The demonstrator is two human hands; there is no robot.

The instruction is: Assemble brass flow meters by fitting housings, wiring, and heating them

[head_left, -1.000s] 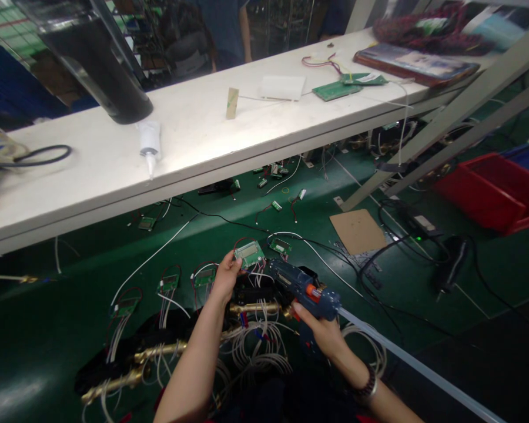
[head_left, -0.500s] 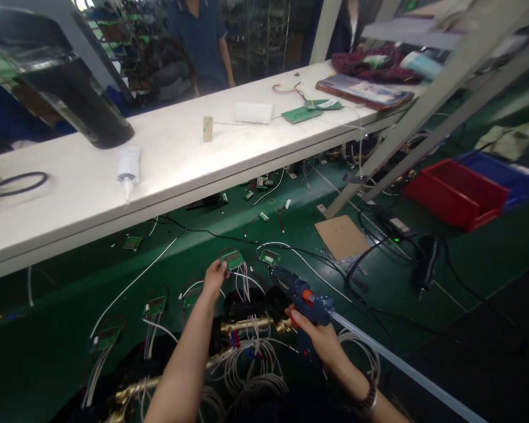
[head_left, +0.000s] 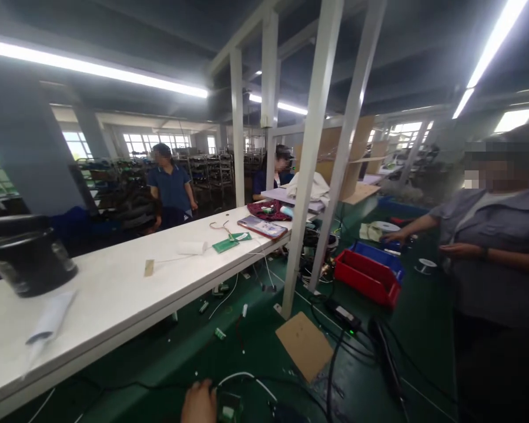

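Note:
At the bottom edge my left hand [head_left: 199,403] shows only in part, its fingers bent and blurred over the green bench. Whether it holds anything is cut off by the frame. Just right of its fingers lies a small green circuit board [head_left: 229,407], with a white cable [head_left: 247,374] arching above it. My right hand is out of the picture. Only a dark piece of the glue gun [head_left: 287,413] peeks in at the bottom.
A white shelf [head_left: 114,294] crosses the left, bearing a black container [head_left: 26,258], a white tube [head_left: 53,317] and green boards [head_left: 231,241]. Cardboard [head_left: 305,346], a power adapter [head_left: 344,316] and a red bin [head_left: 365,279] lie right. A co-worker [head_left: 502,235] stands far right.
The view has tilted up and turned right, so the glue gun and right hand have mostly dropped out of sight. My left hand was pinching a board; now it is beside another board.

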